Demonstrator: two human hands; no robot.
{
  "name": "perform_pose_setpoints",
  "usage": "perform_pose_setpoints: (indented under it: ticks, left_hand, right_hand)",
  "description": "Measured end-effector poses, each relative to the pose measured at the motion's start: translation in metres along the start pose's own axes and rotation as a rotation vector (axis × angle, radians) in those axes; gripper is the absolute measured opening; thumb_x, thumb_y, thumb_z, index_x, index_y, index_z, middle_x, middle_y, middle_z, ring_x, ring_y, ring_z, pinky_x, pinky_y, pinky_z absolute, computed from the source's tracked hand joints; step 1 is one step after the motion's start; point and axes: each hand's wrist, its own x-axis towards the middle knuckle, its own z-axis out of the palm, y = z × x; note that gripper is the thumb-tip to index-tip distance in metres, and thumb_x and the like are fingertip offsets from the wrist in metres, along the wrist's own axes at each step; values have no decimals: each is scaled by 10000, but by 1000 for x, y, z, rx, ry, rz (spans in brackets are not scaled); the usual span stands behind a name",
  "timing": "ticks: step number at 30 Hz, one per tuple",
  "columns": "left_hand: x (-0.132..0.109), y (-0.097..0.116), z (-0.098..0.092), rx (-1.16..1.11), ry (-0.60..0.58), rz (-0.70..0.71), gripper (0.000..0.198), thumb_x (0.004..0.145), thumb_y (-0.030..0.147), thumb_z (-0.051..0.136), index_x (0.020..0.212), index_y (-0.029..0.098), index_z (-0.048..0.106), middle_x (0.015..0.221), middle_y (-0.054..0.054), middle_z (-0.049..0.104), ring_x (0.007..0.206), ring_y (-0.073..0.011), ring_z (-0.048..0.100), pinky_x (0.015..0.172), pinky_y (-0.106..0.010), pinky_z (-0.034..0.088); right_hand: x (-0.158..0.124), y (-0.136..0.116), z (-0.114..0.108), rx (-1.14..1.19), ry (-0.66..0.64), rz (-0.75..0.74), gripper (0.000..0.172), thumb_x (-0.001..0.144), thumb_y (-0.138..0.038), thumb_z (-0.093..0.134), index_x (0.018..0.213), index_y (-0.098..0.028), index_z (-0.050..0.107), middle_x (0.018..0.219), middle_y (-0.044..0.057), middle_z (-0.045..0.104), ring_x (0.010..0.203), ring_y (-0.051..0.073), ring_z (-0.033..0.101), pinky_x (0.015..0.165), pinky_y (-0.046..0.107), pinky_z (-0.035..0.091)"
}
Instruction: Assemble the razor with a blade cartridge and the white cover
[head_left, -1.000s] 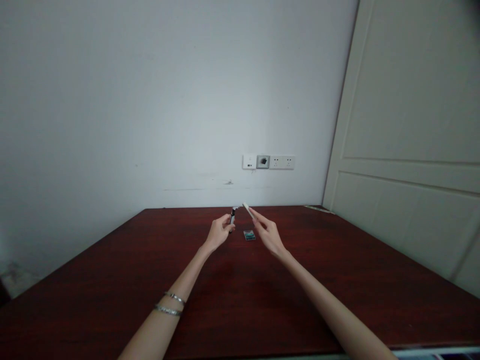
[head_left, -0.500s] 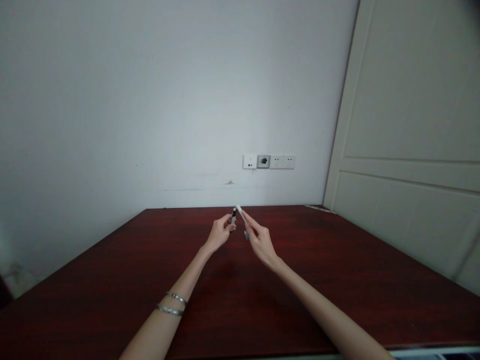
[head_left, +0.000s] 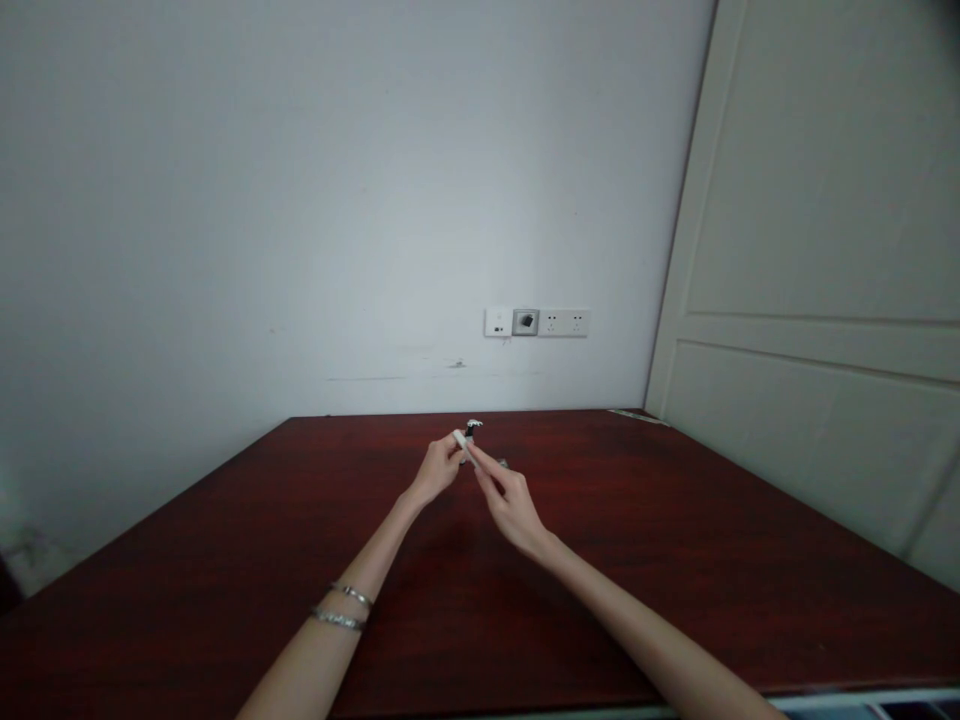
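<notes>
The right hand pinches a white stick in front of the black-and-white tool (pinched by the left hand).

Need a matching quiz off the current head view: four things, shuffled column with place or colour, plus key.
Things
1. White stick
2. Small tool with a white head
3. Bracelets
4. Table

Place or colour
A. Around the left forearm
B. Dark red
C. In the right hand
D. In the left hand

Pairs: 1-C, 2-D, 3-A, 4-B
</notes>
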Motion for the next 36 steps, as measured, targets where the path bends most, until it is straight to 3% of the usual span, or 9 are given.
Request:
perform_pose_setpoints:
  ticks: [5,10,13,15,20,23,26,31,36]
  left_hand:
    - [-1,11,-8,101,-12,64,212,808,196,463,971,157,593,877,-39,653,812,-152,595,779,-252,435]
    - [-2,23,-13,90,-43,95,234,822,180,431,988,175,596,938,-48,655,872,-162,593,819,-255,419]
    - [-2,24,-12,80,-66,79,239,815,169,433,985,172,601,918,-47,658,879,-167,591,823,-258,417]
    - [-2,24,-12,80,-79,86,237,817,169,433,982,168,603,911,-44,658,872,-164,590,818,-254,417]
    - [-2,22,-11,94,-101,102,204,822,201,447,947,172,605,877,-35,659,825,-157,599,787,-249,424]
    - [-3,20,-10,78,-80,73,198,805,184,448,938,169,593,847,-35,658,806,-155,606,767,-259,437]
    - [-2,20,-8,-23,-59,-75,175,769,179,461,914,154,557,722,-26,639,656,-142,618,637,-253,473]
    - [-1,32,-1,-360,-188,-429,214,699,234,524,890,144,487,608,-13,602,480,-163,616,423,-236,468]
    - [-2,44,2,-505,-185,-444,236,699,296,538,867,138,490,572,-11,598,433,-163,600,414,-249,475]
  right_hand:
    - [23,-8,-37,-20,11,35,380,870,-339,432,1225,-246,530,1219,4,565,1087,219,545,919,378,441]
    - [46,-10,-78,-84,-307,47,368,842,-360,469,1175,-240,571,1150,18,612,998,225,588,867,402,463]
    - [49,-16,-87,-111,-459,26,357,823,-361,493,1140,-235,598,1037,11,670,889,213,623,807,387,490]
    - [50,-21,-89,-116,-494,5,341,810,-360,513,1108,-234,621,991,7,686,856,210,631,781,369,498]
    - [53,-21,-87,-160,-412,-17,362,838,-356,466,1153,-227,588,1095,28,641,866,201,626,761,341,491]
    - [51,-18,-86,-154,-438,-14,347,803,-373,514,1099,-233,628,999,9,682,804,189,626,725,320,499]
    - [52,-14,-87,-160,-410,-17,351,792,-376,527,1097,-236,630,923,-10,702,749,177,621,702,314,499]
    - [64,0,-87,-326,-281,-43,373,852,-330,436,1186,-233,568,942,10,697,674,159,615,672,297,481]
    - [72,14,-81,-479,-268,-92,371,853,-285,432,1206,-304,541,994,6,687,664,159,637,656,267,471]
